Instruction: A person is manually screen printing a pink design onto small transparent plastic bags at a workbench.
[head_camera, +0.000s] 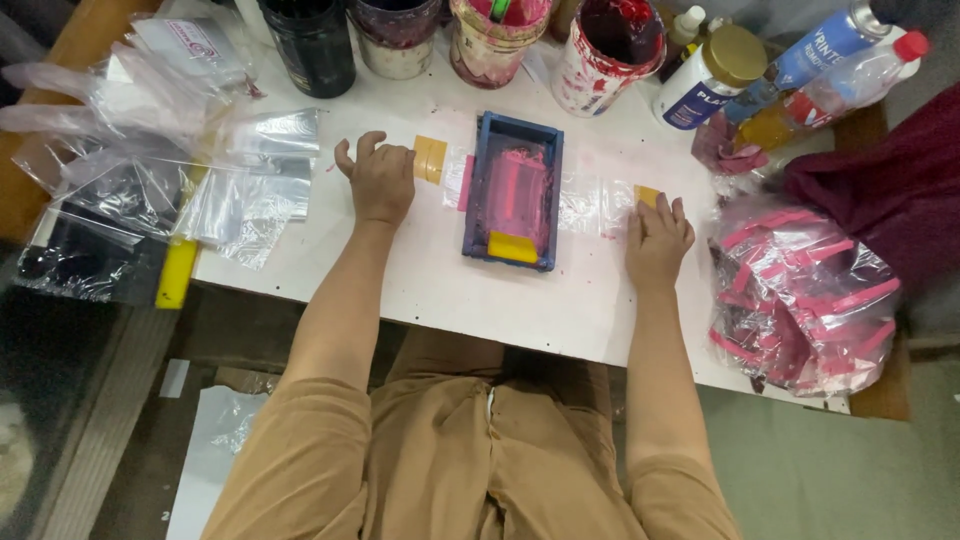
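A small blue-framed printing screen (478, 190), stained pink inside, lies flat in the middle of the white table (430, 290). A yellow squeegee (512, 247) rests at its near end. A clear plastic bag (590, 205) lies under the frame and sticks out on both sides. My left hand (378, 180) presses flat on the table left of the frame, fingers by a yellow tape patch (431, 158). My right hand (656, 238) lies flat on the right end of the bag, fingertips at another yellow patch (647, 194). Neither hand holds anything.
Ink tubs (610, 55) and a black tub (312, 45) line the far edge, with bottles (712, 75) at the far right. A pile of pink-printed bags (800, 300) sits right; loose clear bags (170, 160) and a yellow ruler (176, 272) lie left. A maroon cloth (890, 190) is at right.
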